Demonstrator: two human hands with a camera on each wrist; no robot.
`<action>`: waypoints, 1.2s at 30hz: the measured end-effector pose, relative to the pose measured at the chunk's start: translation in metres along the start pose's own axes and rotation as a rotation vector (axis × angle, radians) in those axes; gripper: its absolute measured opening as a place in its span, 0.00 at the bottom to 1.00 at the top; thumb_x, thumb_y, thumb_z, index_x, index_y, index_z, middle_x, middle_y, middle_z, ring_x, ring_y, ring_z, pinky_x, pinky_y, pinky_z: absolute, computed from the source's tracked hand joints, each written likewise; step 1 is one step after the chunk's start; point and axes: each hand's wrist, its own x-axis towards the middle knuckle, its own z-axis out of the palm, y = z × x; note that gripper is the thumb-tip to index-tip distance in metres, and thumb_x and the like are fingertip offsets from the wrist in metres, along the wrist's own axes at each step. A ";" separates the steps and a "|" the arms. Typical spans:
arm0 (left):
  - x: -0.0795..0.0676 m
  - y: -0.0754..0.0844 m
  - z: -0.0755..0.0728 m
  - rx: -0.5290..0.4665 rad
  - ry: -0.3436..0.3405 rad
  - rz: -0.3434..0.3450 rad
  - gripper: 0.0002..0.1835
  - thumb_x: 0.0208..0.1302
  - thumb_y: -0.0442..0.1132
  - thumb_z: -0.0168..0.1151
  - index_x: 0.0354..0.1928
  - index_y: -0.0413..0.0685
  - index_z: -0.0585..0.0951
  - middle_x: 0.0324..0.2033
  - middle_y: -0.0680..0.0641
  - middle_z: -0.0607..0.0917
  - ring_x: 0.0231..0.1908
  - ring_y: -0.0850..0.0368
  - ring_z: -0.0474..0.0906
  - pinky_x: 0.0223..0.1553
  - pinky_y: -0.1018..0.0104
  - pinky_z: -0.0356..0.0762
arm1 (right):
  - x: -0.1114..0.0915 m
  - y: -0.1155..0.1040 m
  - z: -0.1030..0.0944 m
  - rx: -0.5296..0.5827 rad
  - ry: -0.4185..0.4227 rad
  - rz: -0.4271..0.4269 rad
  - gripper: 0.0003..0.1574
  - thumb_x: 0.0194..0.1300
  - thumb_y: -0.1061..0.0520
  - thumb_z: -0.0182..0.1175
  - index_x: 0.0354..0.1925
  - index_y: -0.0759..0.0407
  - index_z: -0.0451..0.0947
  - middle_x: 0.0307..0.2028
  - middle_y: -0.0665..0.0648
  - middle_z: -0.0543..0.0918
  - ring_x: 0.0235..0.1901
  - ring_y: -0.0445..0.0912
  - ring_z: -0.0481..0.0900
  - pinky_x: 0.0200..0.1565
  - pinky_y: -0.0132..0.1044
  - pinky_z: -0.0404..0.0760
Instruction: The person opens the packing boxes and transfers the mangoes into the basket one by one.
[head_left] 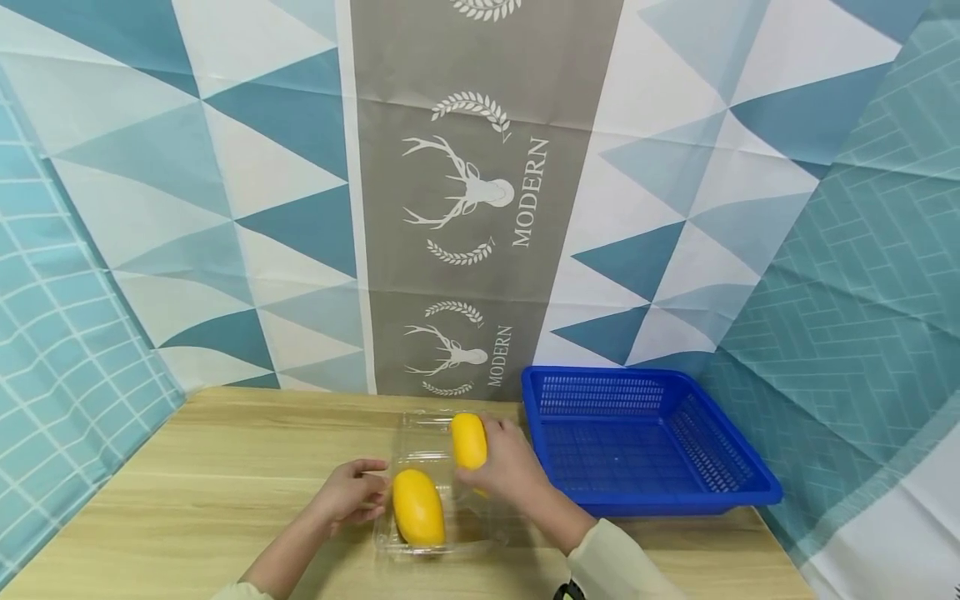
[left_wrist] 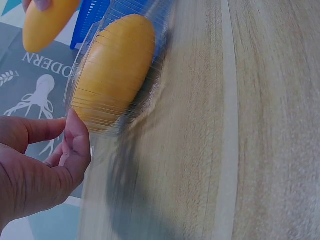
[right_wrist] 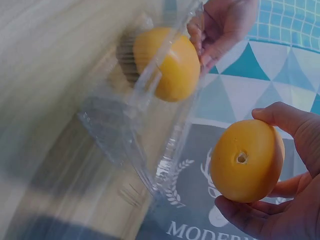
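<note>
A clear plastic clamshell box [head_left: 467,527] lies on the wooden table with its lid [head_left: 426,437] folded back. In its left half sits one yellow mango [head_left: 418,508]. My left hand [head_left: 351,496] is at the box's left side; in the left wrist view its thumb and fingers pinch the rim. My right hand [head_left: 512,462] grips a second mango [head_left: 468,440] above the box's right half. The right wrist view shows a small pale stem hole in this mango [right_wrist: 247,162], with the thumb and fingers around its sides.
Right of the box stands a blue plastic basket [head_left: 615,450] with perforated walls. Behind the wooden table [head_left: 247,458] hangs a patterned cloth [head_left: 480,275] with deer heads and triangles. Tile-patterned sheets [head_left: 45,375] close off the sides.
</note>
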 end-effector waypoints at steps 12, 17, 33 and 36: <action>-0.001 0.001 -0.001 0.015 0.000 -0.002 0.23 0.62 0.30 0.55 0.59 0.30 0.67 0.32 0.43 0.77 0.27 0.56 0.74 0.30 0.65 0.83 | 0.009 0.009 -0.025 -0.033 0.025 0.043 0.55 0.40 0.45 0.71 0.63 0.65 0.65 0.44 0.62 0.75 0.35 0.47 0.70 0.28 0.33 0.74; -0.001 0.002 -0.001 0.015 0.004 -0.008 0.23 0.61 0.30 0.55 0.58 0.29 0.68 0.33 0.42 0.77 0.28 0.56 0.74 0.30 0.65 0.83 | 0.011 0.017 -0.034 -0.048 0.033 0.076 0.55 0.41 0.44 0.71 0.64 0.64 0.64 0.40 0.60 0.74 0.32 0.46 0.68 0.26 0.32 0.71; 0.000 0.000 0.000 0.025 -0.002 -0.002 0.23 0.62 0.30 0.55 0.58 0.29 0.67 0.38 0.40 0.79 0.28 0.56 0.75 0.30 0.64 0.83 | 0.013 0.038 -0.052 -0.088 0.058 0.164 0.54 0.42 0.45 0.70 0.65 0.63 0.63 0.43 0.62 0.74 0.33 0.48 0.70 0.27 0.34 0.76; 0.001 -0.001 0.000 0.022 -0.007 -0.005 0.23 0.62 0.30 0.55 0.59 0.29 0.67 0.38 0.40 0.79 0.28 0.56 0.75 0.30 0.64 0.83 | 0.014 0.041 -0.054 -0.094 0.060 0.174 0.54 0.43 0.45 0.70 0.65 0.62 0.62 0.43 0.62 0.74 0.33 0.48 0.70 0.27 0.35 0.77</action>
